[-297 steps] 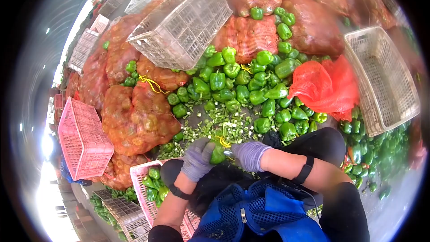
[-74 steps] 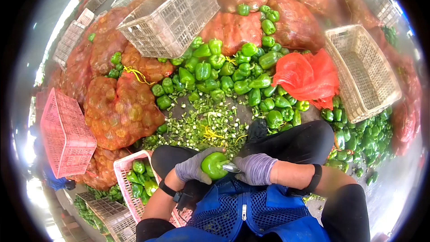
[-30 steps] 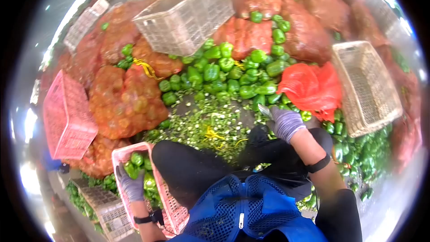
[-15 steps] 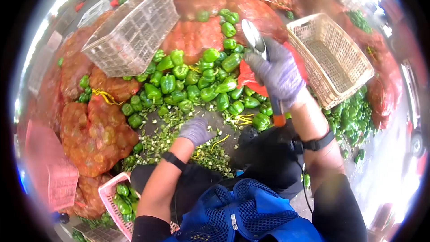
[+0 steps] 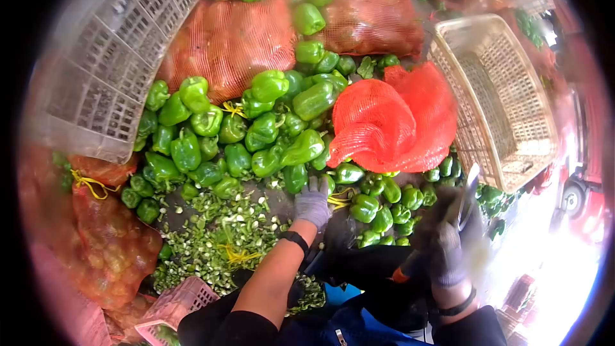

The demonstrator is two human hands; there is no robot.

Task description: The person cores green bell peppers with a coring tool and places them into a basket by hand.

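My left hand (image 5: 312,206), in a pale purple glove, reaches to the front edge of a heap of green bell peppers (image 5: 262,131). Its fingers are stretched out against or right beside a bell pepper (image 5: 296,178); whether they grip it is not clear. At the lower right, my gloved right hand (image 5: 448,256) is blurred and closed around a tool with a shiny metal blade (image 5: 469,195). The tool's orange handle end (image 5: 400,275) shows to the left of that hand. Green trimmings (image 5: 224,237) cover the ground left of my left hand.
A red mesh bag (image 5: 397,118) lies on the peppers. Full mesh sacks (image 5: 230,45) stand behind. A beige plastic crate (image 5: 496,99) is at right, a whitish crate (image 5: 109,64) at upper left, a pink basket (image 5: 186,298) at lower left. Yellow ties (image 5: 237,255) lie among the trimmings.
My left hand has moved forward and right to the peppers. My right hand has dropped from above the red mesh bag to the lower right, still with the tool. The view has shifted closer.
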